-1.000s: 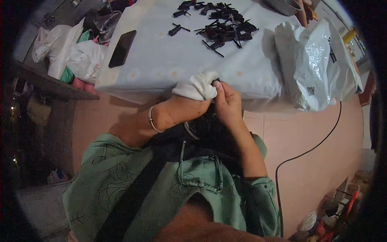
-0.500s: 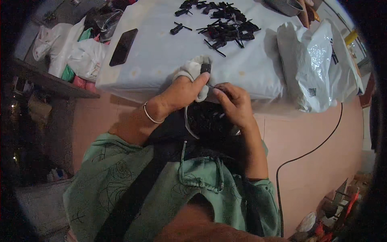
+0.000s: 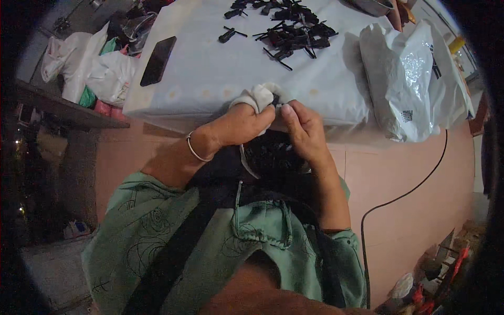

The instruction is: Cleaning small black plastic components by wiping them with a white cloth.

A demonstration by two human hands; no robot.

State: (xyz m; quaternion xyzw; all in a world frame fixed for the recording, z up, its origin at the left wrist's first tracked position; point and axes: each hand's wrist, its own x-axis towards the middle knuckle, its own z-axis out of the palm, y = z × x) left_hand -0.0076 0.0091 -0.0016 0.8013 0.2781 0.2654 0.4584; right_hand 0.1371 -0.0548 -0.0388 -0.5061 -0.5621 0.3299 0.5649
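Observation:
My left hand [image 3: 244,123] is closed round a bunched white cloth [image 3: 257,95], with a small black plastic part [image 3: 276,98] showing at the cloth's edge beside the thumb. Close against it, my right hand [image 3: 305,128] is closed in a pinch, thumb against bent forefinger; what lies between those fingertips is hidden. Both hands are over the near edge of a table with a pale cover [image 3: 194,79]. Below them, in my lap, is a heap of shiny black pieces [image 3: 273,149], partly in shadow.
Farther back lies a pile of black plastic parts with thin arms [image 3: 296,39], and one single part [image 3: 229,35] sits apart. A dark phone [image 3: 158,61] rests at the left. A white plastic bag [image 3: 404,86] stands at the right. A black cable [image 3: 401,198] crosses the floor.
My right hand has moved up and in against my left hand. The black part and cloth have turned, so less of the part shows. The thin dark piece between my hands is now hidden.

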